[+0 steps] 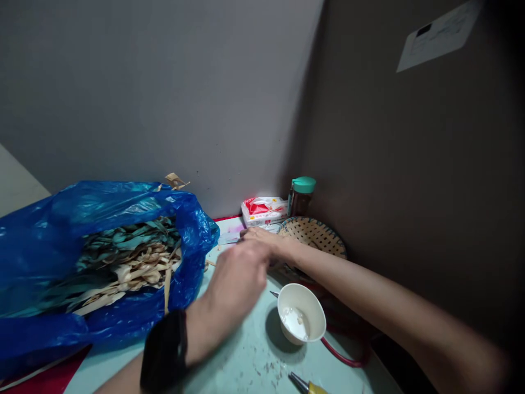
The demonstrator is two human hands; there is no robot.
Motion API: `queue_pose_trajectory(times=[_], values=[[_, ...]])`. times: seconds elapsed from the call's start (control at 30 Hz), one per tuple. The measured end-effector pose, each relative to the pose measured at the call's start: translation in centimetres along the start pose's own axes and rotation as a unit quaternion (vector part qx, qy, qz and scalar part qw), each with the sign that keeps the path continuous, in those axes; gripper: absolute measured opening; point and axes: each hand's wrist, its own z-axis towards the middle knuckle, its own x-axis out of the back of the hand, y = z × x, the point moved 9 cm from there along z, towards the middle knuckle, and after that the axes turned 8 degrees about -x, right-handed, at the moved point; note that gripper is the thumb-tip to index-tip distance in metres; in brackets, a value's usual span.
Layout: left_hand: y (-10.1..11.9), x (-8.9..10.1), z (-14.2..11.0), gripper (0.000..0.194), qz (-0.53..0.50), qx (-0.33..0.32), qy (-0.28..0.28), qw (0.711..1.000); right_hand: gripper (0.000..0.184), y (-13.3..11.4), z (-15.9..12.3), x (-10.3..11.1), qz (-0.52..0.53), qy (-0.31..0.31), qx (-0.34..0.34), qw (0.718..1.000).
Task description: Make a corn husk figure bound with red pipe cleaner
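My left hand [240, 273], with a black band [164, 350] on its wrist, is curled closed over the pale green tabletop [229, 350]. My right hand [264, 241] reaches in from the right and lies just beyond it, fingers bent together; the two overlap in view. What they grip, if anything, is hidden. Close to the right hand stands a round woven basket [328, 238]. Nearer to me is a white cup [305, 306] with a little clear liquid and a small pale bit inside. A dark pointed tip [274, 294] shows beside the cup.
A blue plastic bag [192, 219] full of dried green and tan leaf strips [139, 262] spreads over the left. Against the wall are a tissue pack [264, 210] and a green-lidded bottle [302, 197]. A yellow-handled tool [305, 384] and red cord [344, 358] lie in front.
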Motion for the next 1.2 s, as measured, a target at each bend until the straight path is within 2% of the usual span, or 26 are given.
queue_pose_trajectory(times=[0.07,0.17,0.27,0.33,0.4,0.57,0.7,0.8,0.93,1.0,1.07,1.2], values=[[-4.2,0.0,1.0,0.028,0.035,0.032,-0.002,0.999,0.024,0.7,0.2,-0.4,0.019,0.000,-0.018,1.000],[-9.7,-2.1,1.5,0.030,0.064,0.073,-0.035,0.995,0.030,1.8,0.7,-1.1,0.076,-0.011,-0.046,0.996],[-12.5,-4.9,1.2,0.027,0.046,0.080,-0.077,0.993,0.035,2.7,1.4,-1.7,0.105,-0.035,-0.079,0.991],[-13.1,-6.4,0.9,0.025,0.034,0.085,-0.103,0.991,0.034,3.0,1.8,-1.9,0.101,-0.049,-0.094,0.989],[-13.2,-7.0,0.7,0.024,0.035,0.085,-0.113,0.989,0.034,3.1,2.0,-1.8,0.102,-0.066,-0.103,0.987],[-12.9,-6.9,1.1,0.022,0.044,0.067,-0.107,0.991,0.028,3.1,1.7,-0.9,0.121,-0.079,-0.112,0.983],[-13.2,-6.7,1.5,0.012,0.035,0.069,-0.111,0.991,0.023,4.0,0.6,1.3,0.143,-0.040,-0.126,0.981],[-14.1,-6.7,1.7,0.014,0.031,0.078,-0.113,0.990,0.020,4.6,-1.8,3.9,0.223,0.007,-0.127,0.967],[-15.7,-6.7,2.0,0.017,0.040,0.097,-0.093,0.990,0.008,3.6,-7.4,7.4,0.426,0.035,-0.076,0.901],[-16.3,-6.7,2.3,0.018,0.049,0.103,-0.079,0.990,0.010,2.3,-10.4,8.7,0.463,0.028,-0.056,0.884],[-16.6,-6.6,2.7,0.021,0.059,0.103,-0.058,0.991,0.012,0.7,-12.9,9.7,0.446,0.015,-0.054,0.893],[-16.6,-6.5,3.6,0.027,0.084,0.094,-0.015,0.992,0.009,-1.9,-15.3,10.8,0.305,0.020,-0.074,0.949]])
